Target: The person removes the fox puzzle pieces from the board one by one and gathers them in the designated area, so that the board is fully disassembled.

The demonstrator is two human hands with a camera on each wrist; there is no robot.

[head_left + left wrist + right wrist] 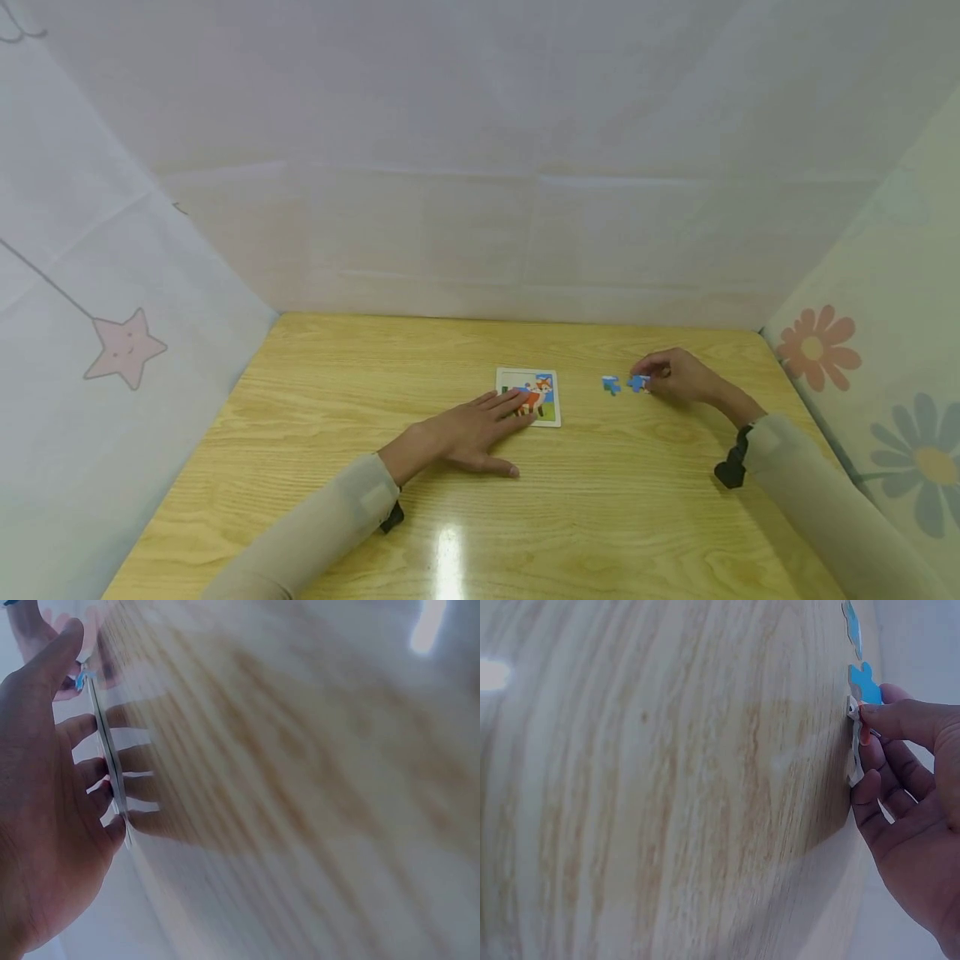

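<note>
A small square puzzle board with a white frame and a fox picture lies on the table. My left hand rests its extended fingers across the board's left and lower part, hiding some of the picture. In the left wrist view, fingertips of that hand touch the board's edge. Farther right, my right hand pinches a jigsaw piece with orange on it between thumb and fingers, low over the table. A blue jigsaw piece shows just beyond the thumb, overlapping the fingers in the right wrist view.
Another jigsaw piece, blue and green, lies between the board and my right hand. The wooden table is bounded by a pale cloth at the back and patterned cloths at both sides.
</note>
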